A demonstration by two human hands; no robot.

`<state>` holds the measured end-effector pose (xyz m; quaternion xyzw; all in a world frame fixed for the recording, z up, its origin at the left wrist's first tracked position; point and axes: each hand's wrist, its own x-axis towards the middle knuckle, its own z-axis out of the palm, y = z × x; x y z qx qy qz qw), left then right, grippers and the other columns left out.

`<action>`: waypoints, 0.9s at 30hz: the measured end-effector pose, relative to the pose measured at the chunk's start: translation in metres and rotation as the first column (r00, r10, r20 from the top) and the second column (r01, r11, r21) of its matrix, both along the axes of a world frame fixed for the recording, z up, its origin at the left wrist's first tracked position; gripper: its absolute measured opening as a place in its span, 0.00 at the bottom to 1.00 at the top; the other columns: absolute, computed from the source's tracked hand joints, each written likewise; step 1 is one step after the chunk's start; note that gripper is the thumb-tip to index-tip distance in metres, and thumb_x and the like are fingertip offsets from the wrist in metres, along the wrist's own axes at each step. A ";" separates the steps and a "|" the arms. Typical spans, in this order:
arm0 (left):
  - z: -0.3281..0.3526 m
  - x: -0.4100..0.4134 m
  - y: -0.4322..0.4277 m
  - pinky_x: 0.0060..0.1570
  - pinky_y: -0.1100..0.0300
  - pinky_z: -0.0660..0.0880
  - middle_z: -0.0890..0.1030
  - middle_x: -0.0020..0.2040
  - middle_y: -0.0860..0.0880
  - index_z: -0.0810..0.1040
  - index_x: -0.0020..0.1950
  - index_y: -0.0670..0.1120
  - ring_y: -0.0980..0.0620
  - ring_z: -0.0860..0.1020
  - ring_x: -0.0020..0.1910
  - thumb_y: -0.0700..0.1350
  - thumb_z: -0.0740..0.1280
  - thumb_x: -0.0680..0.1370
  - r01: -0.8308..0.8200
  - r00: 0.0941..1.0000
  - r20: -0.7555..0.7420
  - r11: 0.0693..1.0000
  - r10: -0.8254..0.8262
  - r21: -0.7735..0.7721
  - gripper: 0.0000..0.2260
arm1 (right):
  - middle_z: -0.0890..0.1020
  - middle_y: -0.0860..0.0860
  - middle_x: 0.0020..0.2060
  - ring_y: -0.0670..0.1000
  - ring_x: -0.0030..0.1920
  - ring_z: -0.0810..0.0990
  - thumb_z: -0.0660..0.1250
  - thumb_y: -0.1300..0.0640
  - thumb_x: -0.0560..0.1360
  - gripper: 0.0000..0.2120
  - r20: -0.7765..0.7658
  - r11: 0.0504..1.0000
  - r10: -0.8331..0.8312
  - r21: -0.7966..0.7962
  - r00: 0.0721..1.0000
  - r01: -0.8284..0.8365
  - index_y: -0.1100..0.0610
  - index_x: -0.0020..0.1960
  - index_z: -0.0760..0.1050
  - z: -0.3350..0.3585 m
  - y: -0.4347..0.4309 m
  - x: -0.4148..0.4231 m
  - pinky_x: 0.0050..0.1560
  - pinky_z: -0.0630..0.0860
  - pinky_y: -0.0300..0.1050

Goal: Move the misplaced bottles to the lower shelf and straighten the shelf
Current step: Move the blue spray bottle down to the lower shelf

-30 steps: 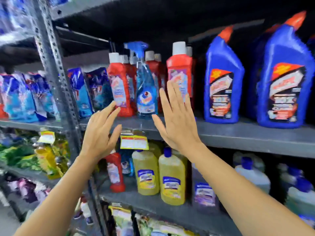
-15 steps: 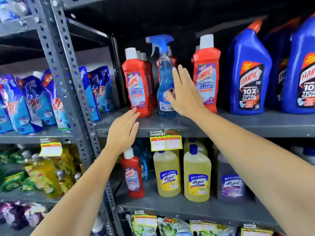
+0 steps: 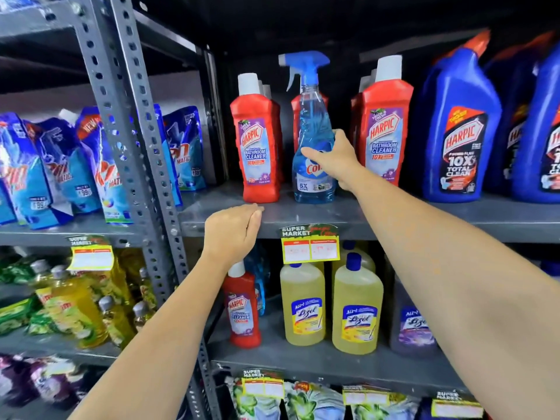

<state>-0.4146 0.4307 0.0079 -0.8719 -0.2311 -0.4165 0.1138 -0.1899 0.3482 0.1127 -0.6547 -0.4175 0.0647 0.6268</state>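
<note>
The spray bottle [image 3: 313,153] stands upright on the upper shelf [image 3: 303,213], hemmed in by red bottles [image 3: 259,147] on its left, its right and behind it, with tall blue bottles [image 3: 460,131] farther right. It is of clear plastic, filled with blue liquid and topped by a blue trigger head; the red ones are opaque, flat-sided and white-capped. The right hand [image 3: 336,159] is wrapped around its body, thumb across the label. The left hand [image 3: 233,231] is loosely curled at the shelf's front edge; whether it touches the metal cannot quite be told. On the lower shelf [image 3: 303,359] one red bottle [image 3: 244,310] is set beside yellow bottles [image 3: 303,301]. Half a second ago the right hand lay flat and open against the spray bottle; now it is closed on it.
</note>
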 end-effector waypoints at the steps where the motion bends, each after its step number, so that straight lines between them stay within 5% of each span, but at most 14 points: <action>1: -0.001 0.001 0.001 0.39 0.47 0.79 0.87 0.49 0.46 0.85 0.55 0.46 0.44 0.84 0.48 0.50 0.53 0.82 -0.003 1.000 0.007 1.000 0.003 0.008 0.20 | 0.80 0.54 0.60 0.53 0.58 0.81 0.76 0.53 0.71 0.28 -0.010 1.000 0.013 -0.001 1.000 -0.013 0.58 0.66 0.67 0.001 0.000 0.001 0.61 0.78 0.52; 10: -0.004 0.002 0.002 0.40 0.47 0.79 0.86 0.49 0.45 0.85 0.53 0.43 0.43 0.84 0.47 0.49 0.53 0.82 0.017 0.999 0.046 0.998 -0.020 0.053 0.21 | 0.81 0.52 0.54 0.51 0.53 0.83 0.79 0.54 0.68 0.27 0.019 0.999 -0.022 0.043 1.000 0.021 0.55 0.58 0.67 0.002 0.002 0.005 0.55 0.81 0.52; 15: -0.003 0.000 -0.003 0.40 0.42 0.77 0.85 0.43 0.41 0.82 0.48 0.40 0.38 0.82 0.43 0.46 0.52 0.82 0.008 1.000 0.020 0.998 -0.009 0.068 0.20 | 0.81 0.49 0.51 0.45 0.48 0.82 0.80 0.54 0.67 0.26 0.026 0.988 -0.025 0.156 0.999 0.021 0.53 0.55 0.66 -0.004 -0.010 -0.007 0.47 0.81 0.42; 19: -0.017 -0.006 -0.012 0.60 0.45 0.71 0.82 0.59 0.43 0.79 0.61 0.41 0.42 0.78 0.60 0.51 0.53 0.82 -0.002 0.999 0.053 1.000 0.002 -0.004 0.20 | 0.82 0.47 0.48 0.43 0.46 0.83 0.78 0.56 0.69 0.23 0.007 0.961 0.107 0.255 0.994 -0.105 0.53 0.54 0.67 -0.004 -0.032 -0.029 0.41 0.79 0.34; 22: -0.044 -0.017 -0.020 0.75 0.44 0.55 0.68 0.75 0.42 0.65 0.75 0.42 0.44 0.62 0.76 0.52 0.56 0.82 -0.013 1.000 0.007 1.000 0.013 -0.017 0.23 | 0.83 0.47 0.49 0.41 0.45 0.84 0.78 0.54 0.69 0.21 0.051 0.943 0.198 0.262 0.979 -0.204 0.50 0.53 0.68 -0.005 -0.053 -0.052 0.43 0.80 0.37; 24: -0.066 -0.025 -0.026 0.76 0.45 0.49 0.58 0.79 0.43 0.59 0.78 0.43 0.45 0.52 0.79 0.51 0.57 0.82 0.010 0.999 0.038 0.999 -0.008 -0.051 0.25 | 0.84 0.47 0.49 0.43 0.47 0.85 0.78 0.52 0.67 0.21 0.074 0.924 0.258 0.274 0.963 -0.268 0.48 0.52 0.69 -0.012 -0.065 -0.071 0.47 0.81 0.40; 27: -0.112 -0.037 -0.037 0.76 0.45 0.51 0.56 0.80 0.42 0.64 0.75 0.43 0.44 0.51 0.79 0.50 0.56 0.82 0.043 0.998 0.040 0.994 -0.039 -0.098 0.23 | 0.85 0.46 0.48 0.44 0.48 0.85 0.78 0.50 0.65 0.22 0.076 0.904 0.310 0.285 0.948 -0.319 0.48 0.52 0.70 -0.037 -0.079 -0.096 0.49 0.81 0.42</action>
